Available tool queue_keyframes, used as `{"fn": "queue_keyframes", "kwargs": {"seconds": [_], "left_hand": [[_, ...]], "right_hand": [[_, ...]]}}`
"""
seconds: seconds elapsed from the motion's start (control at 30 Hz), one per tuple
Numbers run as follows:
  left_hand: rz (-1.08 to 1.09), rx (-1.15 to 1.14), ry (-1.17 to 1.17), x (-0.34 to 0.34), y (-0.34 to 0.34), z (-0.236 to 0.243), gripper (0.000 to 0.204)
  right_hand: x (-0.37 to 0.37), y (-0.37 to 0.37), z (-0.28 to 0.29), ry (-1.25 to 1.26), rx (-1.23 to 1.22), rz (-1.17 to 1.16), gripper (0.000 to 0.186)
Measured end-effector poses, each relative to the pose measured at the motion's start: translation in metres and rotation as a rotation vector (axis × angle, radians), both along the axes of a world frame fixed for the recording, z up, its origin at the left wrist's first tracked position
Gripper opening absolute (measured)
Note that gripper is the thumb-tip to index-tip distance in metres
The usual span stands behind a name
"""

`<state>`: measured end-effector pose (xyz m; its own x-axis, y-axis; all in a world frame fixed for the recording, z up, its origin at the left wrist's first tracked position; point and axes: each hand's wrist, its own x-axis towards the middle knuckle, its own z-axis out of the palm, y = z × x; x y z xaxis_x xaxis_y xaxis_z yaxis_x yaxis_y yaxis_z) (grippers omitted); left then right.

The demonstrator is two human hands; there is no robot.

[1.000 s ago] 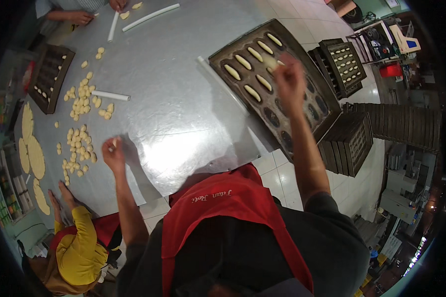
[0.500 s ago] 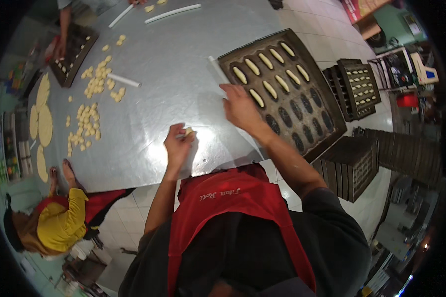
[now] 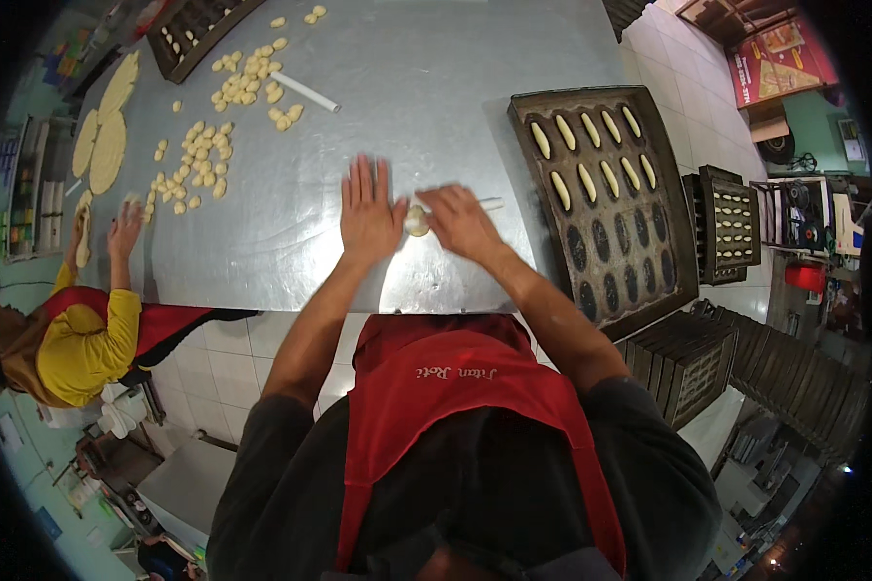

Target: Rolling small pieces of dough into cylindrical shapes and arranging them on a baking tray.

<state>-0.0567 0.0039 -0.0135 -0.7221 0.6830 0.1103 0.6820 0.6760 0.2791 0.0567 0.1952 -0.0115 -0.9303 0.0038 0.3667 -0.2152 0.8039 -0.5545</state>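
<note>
My left hand (image 3: 368, 215) lies open over the metal table, fingers stretched forward and the thumb side near a small flattened dough piece (image 3: 417, 222). On the other side of that dough, my right hand (image 3: 462, 225) is bent over a thin white rolling pin (image 3: 492, 204). One end of the pin sticks out to the right of the hand; the rest is hidden under it, and the fingertips are blurred. To the right, a dark baking tray (image 3: 606, 194) has two rows of its oval hollows filled with long dough pieces (image 3: 588, 182); the nearer hollows hold none.
Dough balls (image 3: 203, 155) are scattered on the steel table (image 3: 310, 194) at left, near another white rolling pin (image 3: 305, 91). Flat dough sheets (image 3: 109, 150) lie at the far left, where a person in yellow (image 3: 87, 339) works. Stacked trays (image 3: 683, 363) stand at right.
The dough piece from my left hand now lies on the table, and that hand has opened. My right hand has come left from the tray's edge with the rolling pin. The view has shifted.
</note>
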Motion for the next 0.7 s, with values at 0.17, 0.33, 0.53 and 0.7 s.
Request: {"fn": "queue_keyframes", "kwargs": {"seconds": [0.17,0.33,0.53,0.7], "left_hand": [[-0.095,-0.054,0.131,0.014,-0.016,0.010,0.075],[-0.353,0.008,-0.145,0.093,-0.063,0.011,0.072],[-0.111,0.306,-0.156,0.071,-0.015,0.027,0.055],[-0.252,0.260,-0.293,0.075,-0.046,0.018,0.053]], "right_hand": [[0.022,-0.023,-0.006,-0.056,-0.031,-0.142,0.055],[0.059,-0.020,-0.006,-0.243,-0.247,-0.102,0.034],[0.008,-0.016,0.015,-0.233,0.078,-0.291,0.042],[0.052,-0.023,-0.009,-0.038,0.209,0.072,0.052]]}}
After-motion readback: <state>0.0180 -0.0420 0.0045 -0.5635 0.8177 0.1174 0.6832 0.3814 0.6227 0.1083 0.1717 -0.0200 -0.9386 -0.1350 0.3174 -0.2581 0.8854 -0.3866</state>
